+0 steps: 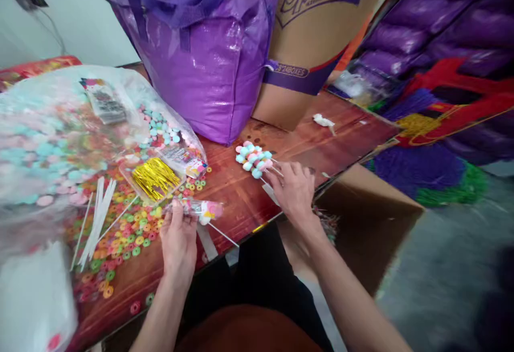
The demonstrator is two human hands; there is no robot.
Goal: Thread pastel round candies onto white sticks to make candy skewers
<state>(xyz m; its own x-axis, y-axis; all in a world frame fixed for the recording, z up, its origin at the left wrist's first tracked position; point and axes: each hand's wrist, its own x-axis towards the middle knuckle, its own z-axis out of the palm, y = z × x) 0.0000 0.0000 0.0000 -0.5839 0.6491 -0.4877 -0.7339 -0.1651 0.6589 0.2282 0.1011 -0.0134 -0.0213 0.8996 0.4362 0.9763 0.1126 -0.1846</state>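
Note:
My left hand (179, 239) is closed on a small clear printed bag (211, 209). A candy skewer with a white stick (224, 235) is at the bag, its stick pointing toward the table's front edge. My right hand (295, 194) has its fingers closed at the sticks of several candy skewers (254, 159), whose pink, blue and white puffs lie on the table. Near my left hand stands a clear tray of gold twist ties (156, 178). Loose ring candies (138, 229) and bare white sticks (98, 221) lie left of it.
A purple bag (193, 79) and a cardboard box (289, 68) stand at the back of the wooden table (244, 207). A big plastic bag of puffs (44, 143) covers the left side. An open carton (361, 223) sits below the right edge, near purple bundles (441, 25).

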